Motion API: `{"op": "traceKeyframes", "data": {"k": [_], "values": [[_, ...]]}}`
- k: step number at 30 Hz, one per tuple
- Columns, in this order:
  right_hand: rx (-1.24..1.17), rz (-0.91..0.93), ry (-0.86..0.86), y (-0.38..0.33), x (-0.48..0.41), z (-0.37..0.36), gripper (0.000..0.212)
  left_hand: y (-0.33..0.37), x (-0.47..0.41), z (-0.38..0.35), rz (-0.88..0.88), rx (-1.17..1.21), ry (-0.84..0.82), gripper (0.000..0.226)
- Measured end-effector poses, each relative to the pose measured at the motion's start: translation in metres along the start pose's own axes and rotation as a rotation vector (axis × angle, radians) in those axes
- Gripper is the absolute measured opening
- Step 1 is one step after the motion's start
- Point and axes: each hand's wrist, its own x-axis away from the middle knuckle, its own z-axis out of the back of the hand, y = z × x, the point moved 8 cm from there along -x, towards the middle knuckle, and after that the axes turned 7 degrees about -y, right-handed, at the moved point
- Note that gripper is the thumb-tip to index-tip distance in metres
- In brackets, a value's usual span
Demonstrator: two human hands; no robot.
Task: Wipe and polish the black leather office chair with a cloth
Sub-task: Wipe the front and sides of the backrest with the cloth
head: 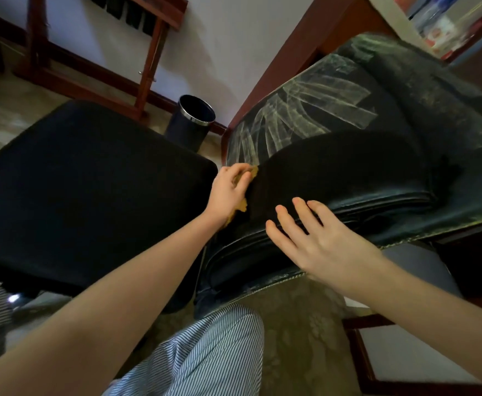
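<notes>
I'm mid-wipe. My left hand (229, 190) grips the yellow cloth (243, 207), bunched against the chair (348, 167) at its side edge. My right hand (319, 241) lies flat just beside it, fingers straight and spread, steadying the padding. Beyond the left fingertips, grey dust streaks (305, 110) show. The next stroke, I judge, should push there.

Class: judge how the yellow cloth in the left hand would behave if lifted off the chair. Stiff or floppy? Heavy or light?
Probably floppy: the yellow cloth sits bunched inside the left hand. Likely light too, since only small crumpled folds poke out past it.
</notes>
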Motion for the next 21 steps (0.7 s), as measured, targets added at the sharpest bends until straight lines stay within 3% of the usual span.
{"op": "traceKeyframes", "data": {"k": [5,10,16,21], "values": [[-0.012,0.009,0.026,0.0,0.001,-0.001,0.052,-0.047,0.022,0.002,0.188,0.096,-0.012,0.02],[-0.04,0.012,0.057,-0.001,-0.001,0.001,0.053,-0.058,0.058,0.01,0.212,0.143,-0.009,0.018],[-0.03,0.026,0.052,-0.001,0.0,0.0,0.052,-0.019,0.086,0.013,0.081,0.097,0.028,0.018],[-0.075,0.016,0.062,0.0,0.0,0.002,0.055,0.048,0.068,0.006,-0.22,-0.007,0.038,0.021]]}}
